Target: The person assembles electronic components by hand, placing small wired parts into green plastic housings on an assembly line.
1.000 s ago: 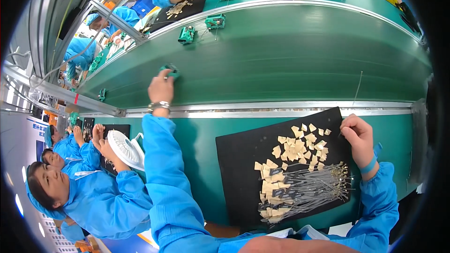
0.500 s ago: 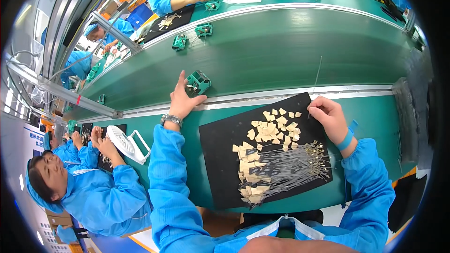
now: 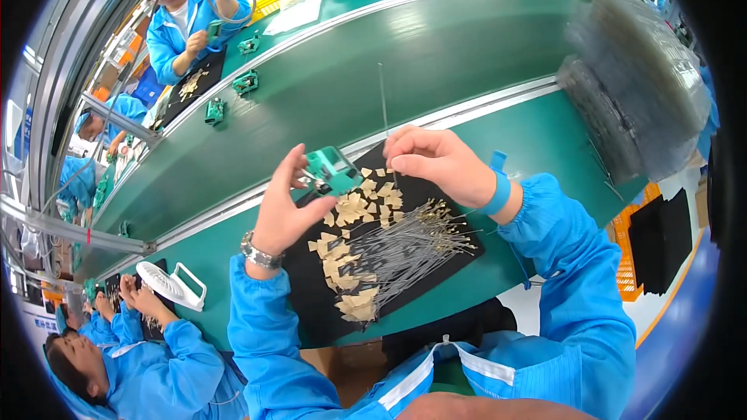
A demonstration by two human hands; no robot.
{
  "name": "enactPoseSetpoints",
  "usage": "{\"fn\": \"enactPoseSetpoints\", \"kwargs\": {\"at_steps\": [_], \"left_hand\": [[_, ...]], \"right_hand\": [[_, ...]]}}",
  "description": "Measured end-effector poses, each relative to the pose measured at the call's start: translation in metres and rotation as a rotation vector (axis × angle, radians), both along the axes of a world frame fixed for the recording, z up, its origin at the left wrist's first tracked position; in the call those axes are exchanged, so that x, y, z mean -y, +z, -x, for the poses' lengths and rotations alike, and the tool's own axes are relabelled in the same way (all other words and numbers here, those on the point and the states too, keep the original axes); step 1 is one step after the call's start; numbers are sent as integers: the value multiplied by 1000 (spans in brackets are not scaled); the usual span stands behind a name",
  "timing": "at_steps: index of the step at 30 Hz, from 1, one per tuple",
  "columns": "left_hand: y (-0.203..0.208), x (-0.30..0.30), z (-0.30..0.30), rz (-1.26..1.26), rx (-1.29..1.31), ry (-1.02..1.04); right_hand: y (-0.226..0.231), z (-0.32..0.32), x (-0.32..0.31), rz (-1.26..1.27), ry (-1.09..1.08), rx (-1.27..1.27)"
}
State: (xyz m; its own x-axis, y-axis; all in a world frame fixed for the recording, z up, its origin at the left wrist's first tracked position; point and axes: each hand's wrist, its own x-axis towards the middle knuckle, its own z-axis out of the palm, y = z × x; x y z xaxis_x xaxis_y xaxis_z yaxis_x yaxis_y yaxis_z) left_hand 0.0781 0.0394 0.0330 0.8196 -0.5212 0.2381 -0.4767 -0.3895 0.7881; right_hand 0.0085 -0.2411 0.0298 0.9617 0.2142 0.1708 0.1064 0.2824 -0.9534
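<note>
Above the far edge of a black mat, my left hand holds a small green box-shaped part with dark and metal pieces inside. Its fingers are at the part's left side, partly hidden, and the thumb points below it. Just right of the part, my right hand pinches a thin grey wire that sticks up past the fingers. On the mat lies a bundle of grey wires with gold-coloured tips at the right. Cream tape pieces sit at the bundle's left end, with loose cream pieces beyond it.
Several similar green parts stand on the green conveyor belt, past a metal rail. A white fan and a co-worker are at the left. Stacked clear plastic trays stand at the right. Another person sits across the belt.
My left hand has taken the green part from by the rail and brought it over the mat. My right hand has moved with its wire toward the part. The view has turned right.
</note>
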Motion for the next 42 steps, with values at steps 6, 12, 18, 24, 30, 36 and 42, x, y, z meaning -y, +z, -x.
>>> {"fn": "enactPoseSetpoints", "kwargs": {"at_steps": [6, 12, 18, 24, 30, 36, 42], "left_hand": [[-2, 28, 22, 85, -153, -147], [-11, 39, 28, 114, -223, -154], [-18, 40, 27, 207, -380, -126], [-25, 42, 26, 251, -370, -133], [-28, 45, 27, 285, -389, -133], [-26, 46, 29, 291, -408, -131], [-26, 47, 29, 261, -384, -114]], "right_hand": [[26, 8, -12, 74, 22, 100], [19, 9, -19, 162, 31, 156], [16, 9, -24, 239, -36, 73], [14, 8, -25, 283, -146, 114], [10, 9, -27, 292, -194, 134], [9, 8, -29, 289, -216, 141], [9, 8, -28, 321, -232, 154]]}}
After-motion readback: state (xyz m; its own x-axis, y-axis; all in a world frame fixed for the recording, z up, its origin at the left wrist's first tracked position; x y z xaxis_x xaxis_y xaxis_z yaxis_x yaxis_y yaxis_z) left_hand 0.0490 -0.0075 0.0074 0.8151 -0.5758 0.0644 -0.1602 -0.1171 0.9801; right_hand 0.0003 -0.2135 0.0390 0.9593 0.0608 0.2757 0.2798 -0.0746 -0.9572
